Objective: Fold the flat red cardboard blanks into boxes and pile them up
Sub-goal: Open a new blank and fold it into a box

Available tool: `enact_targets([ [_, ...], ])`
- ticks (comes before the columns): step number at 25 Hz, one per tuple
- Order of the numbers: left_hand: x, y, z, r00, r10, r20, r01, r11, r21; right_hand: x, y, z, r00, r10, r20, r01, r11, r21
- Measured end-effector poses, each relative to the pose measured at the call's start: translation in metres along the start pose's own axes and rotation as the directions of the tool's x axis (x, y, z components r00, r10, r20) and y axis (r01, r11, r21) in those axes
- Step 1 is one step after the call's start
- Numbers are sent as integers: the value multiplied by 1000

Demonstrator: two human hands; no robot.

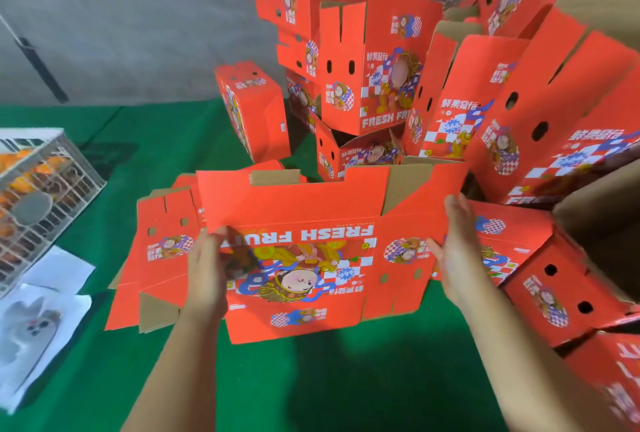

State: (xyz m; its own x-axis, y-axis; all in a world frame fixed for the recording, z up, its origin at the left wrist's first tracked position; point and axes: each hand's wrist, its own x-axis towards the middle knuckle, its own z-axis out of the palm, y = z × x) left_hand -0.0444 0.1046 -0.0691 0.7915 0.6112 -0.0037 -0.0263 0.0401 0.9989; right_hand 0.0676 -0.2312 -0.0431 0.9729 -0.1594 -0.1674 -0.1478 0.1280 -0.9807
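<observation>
White wire-mesh crate (52, 189) at left bench edge, orange items inside, kind unclear. Flat red printed cardboard blank (304, 251) held above green-covered bench (311, 379), print upside down to viewer. Left hand (207, 269) grips blank's left edge, fingers curled round it. Right hand (457, 251) lies against blank's right edge, fingers straight. More flat red blanks (156, 258) stacked beneath, left of centre; count unclear. Pile of folded red boxes (363, 68) behind and right, over ten, several tilted. White papers (41, 321) near crate.
</observation>
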Motion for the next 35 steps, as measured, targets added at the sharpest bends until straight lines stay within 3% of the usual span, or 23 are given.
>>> enact_targets([
  [2, -16, -9, 9, 997, 5, 81, -8, 999, 46, -1, -4, -6, 999, -32, 3, 31, 998, 52],
  [7, -53, -16, 43, 912, 108, 395, -142, 988, 58, -16, -27, -13, 964, -29, 265, 22, 999, 30],
  [10, -62, -8, 62, 889, 95, 447, -146, 986, 81, -24, -41, -27, 928, 42, 371, -89, 990, 111],
  [13, -69, -4, 62, 908, 120, 401, -92, 992, -90, -34, -45, -49, 905, -142, 401, 138, 990, 38],
  [16, -68, 8, 56, 922, 96, 374, -23, 981, -194, -55, -35, -67, 876, -305, 373, 390, 903, -177],
  [18, -62, 19, 50, 906, 62, 419, -70, 998, 4, -60, -18, -82, 834, -319, 451, 434, 883, -179],
  [20, -59, 28, 45, 863, 33, 505, -223, 920, 321, -59, -7, -94, 836, -265, 480, 383, 909, -164],
  [23, -58, 50, 40, 801, -41, 597, -311, 824, 473, -53, -7, -108, 843, -155, 516, 296, 934, -202],
  [24, -58, 56, 36, 801, -78, 593, -322, 780, 537, -52, -9, -111, 834, -102, 542, 294, 913, -281],
  [26, -60, 66, 27, 782, -188, 595, -353, 653, 670, -52, -12, -113, 824, -36, 566, 383, 772, -507],
  [27, -63, 70, 26, 770, -225, 597, -364, 613, 701, -52, -13, -113, 837, -35, 546, 416, 688, -594],
  [28, -67, 72, 28, 766, -225, 602, -373, 606, 702, -52, -13, -109, 875, -58, 480, 390, 671, -631],
  [29, -74, 69, 36, 798, -157, 582, -339, 681, 649, -53, -14, -103, 910, -102, 401, 354, 692, -629],
  [31, -87, 53, 61, 916, 32, 400, -227, 864, 449, -54, -7, -96, 949, -197, 244, 309, 725, -616],
  [33, -95, 39, 82, 957, 159, 241, -261, 837, 481, -54, -2, -91, 944, -264, 199, 330, 696, -638],
  [35, -93, 30, 87, 944, 267, 193, -329, 727, 603, -54, 0, -91, 923, -365, 123, 331, 585, -741],
])
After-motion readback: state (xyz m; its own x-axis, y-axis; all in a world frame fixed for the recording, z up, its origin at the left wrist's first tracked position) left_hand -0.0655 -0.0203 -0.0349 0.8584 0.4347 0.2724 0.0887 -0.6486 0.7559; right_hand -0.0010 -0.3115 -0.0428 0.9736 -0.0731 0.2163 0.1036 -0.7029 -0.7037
